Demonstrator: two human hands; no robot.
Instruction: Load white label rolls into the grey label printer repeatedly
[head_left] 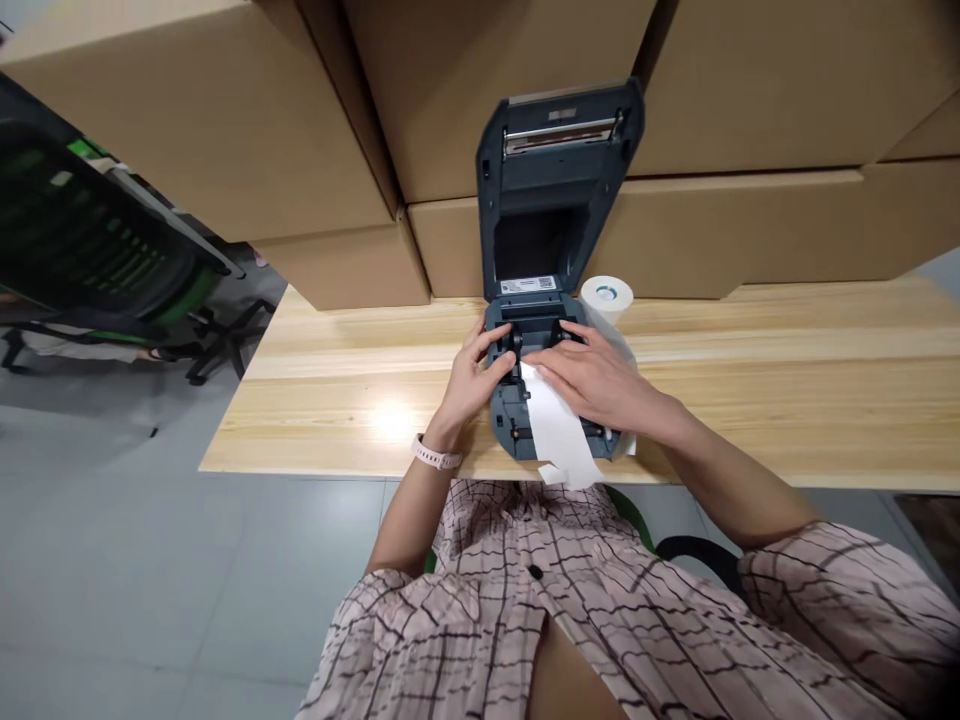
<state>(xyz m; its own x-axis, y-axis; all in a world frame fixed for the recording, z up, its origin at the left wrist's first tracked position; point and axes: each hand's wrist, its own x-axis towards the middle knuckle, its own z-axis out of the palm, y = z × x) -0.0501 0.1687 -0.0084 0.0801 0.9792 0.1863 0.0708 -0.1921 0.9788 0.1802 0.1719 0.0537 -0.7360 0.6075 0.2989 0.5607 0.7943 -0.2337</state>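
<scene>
A dark grey label printer (510, 430) stands on the table with its lid (555, 180) raised. My left hand (474, 375) is at the printer's left side, its thumb and index finger reaching over the rim to the roll holder inside. Across the right part of the opening lies my right hand (600, 380), fingers over the holder and the top of a white paper strip (559, 425). The strip runs forward over the printer's front, and its torn end hangs past the table edge. Part of the bay is hidden beneath my right hand.
A white paper roll (606, 296) stands behind the printer at right, with paper trailing along its side. Large cardboard boxes (480, 100) line the back of the wooden table (337, 380). An office chair (97, 230) is on the floor at left.
</scene>
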